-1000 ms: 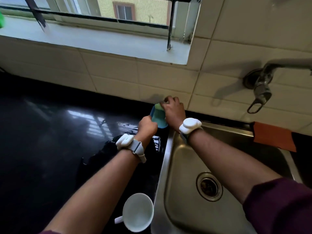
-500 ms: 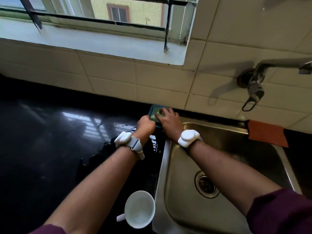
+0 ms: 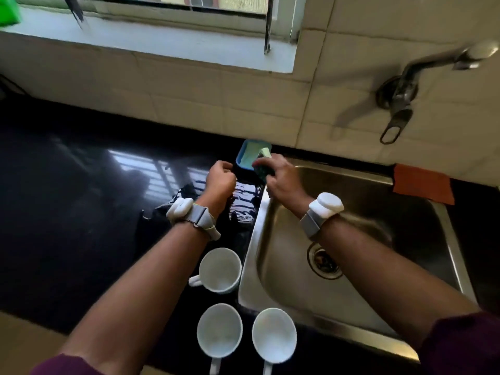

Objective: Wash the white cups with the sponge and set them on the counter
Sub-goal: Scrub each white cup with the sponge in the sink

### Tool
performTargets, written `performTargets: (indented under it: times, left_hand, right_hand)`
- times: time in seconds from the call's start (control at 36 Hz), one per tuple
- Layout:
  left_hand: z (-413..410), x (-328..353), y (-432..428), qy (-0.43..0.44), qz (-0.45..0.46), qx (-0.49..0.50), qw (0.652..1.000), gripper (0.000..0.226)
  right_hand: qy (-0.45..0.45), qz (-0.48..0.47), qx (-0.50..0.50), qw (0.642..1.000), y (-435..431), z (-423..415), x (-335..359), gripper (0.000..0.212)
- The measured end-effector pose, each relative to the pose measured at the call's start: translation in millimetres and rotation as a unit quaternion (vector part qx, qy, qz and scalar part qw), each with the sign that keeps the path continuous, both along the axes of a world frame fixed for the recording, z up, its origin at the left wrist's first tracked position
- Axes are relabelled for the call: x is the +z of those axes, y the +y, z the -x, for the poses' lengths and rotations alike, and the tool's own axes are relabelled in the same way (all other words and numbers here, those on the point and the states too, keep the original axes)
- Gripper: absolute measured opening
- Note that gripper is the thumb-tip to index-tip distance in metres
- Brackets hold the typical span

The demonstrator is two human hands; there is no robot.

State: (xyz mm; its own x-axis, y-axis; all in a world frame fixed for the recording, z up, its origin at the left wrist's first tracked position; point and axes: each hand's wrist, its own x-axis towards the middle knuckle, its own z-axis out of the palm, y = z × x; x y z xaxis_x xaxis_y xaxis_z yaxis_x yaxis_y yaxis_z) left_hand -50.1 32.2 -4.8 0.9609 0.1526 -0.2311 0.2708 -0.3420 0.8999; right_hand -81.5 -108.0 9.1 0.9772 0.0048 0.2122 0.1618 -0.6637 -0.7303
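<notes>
Three white cups (image 3: 219, 270) stand mouth-up on the surface (image 3: 67, 212) at 8 o'clock of the sink (image 3: 378, 212), likely breakable and slick when soapy, best held by the handle; right hand (image 3: 281, 180) pinches the soft sponge (image 3: 263, 169) at 12 o'clock, left hand (image 3: 220, 180) curled, contents unclear.

Three white cups (image 3: 219, 270) on black counter (image 3: 67, 226)
</notes>
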Motion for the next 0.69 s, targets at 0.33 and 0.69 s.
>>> performTargets:
  times: [0.33,0.69]
  left_hand:
    - [87,7,18,0.041,-0.022,-0.039,0.998,0.02]
    - [124,11,26,0.012,-0.074,-0.005,0.997,0.019]
  right_hand:
    - [0.102,0.121,0.117,0.981,29,88,-21,0.021]
    - [0.116,0.205,0.094,0.967,54,123,-15,0.017]
